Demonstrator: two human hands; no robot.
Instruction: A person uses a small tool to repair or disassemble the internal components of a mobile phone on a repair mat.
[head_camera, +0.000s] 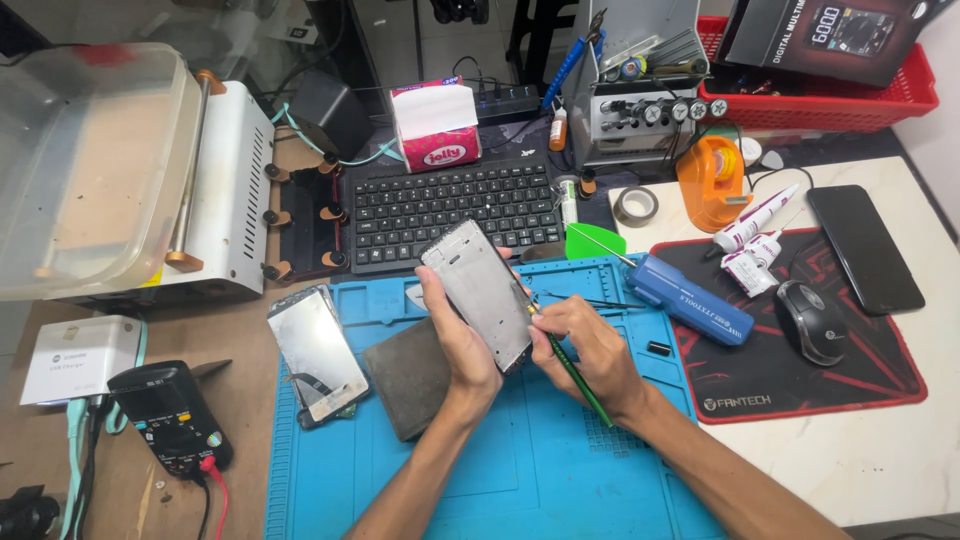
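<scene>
Phone frame (478, 292), tilted above the blue mat (520, 450) at desk centre, left hand (455, 335) in closed grip round its lower edge; right hand (585, 350) at 3 o'clock, pinching a green tool (575, 375) with tip on the frame's edge; screen (318, 352) at 9 o'clock, keyboard (450, 210) at 12.

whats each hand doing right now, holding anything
Left hand: closed around a phone frame, held tilted above the blue mat.
Right hand: closed on a thin green tool, tip at the frame's edge.
</scene>
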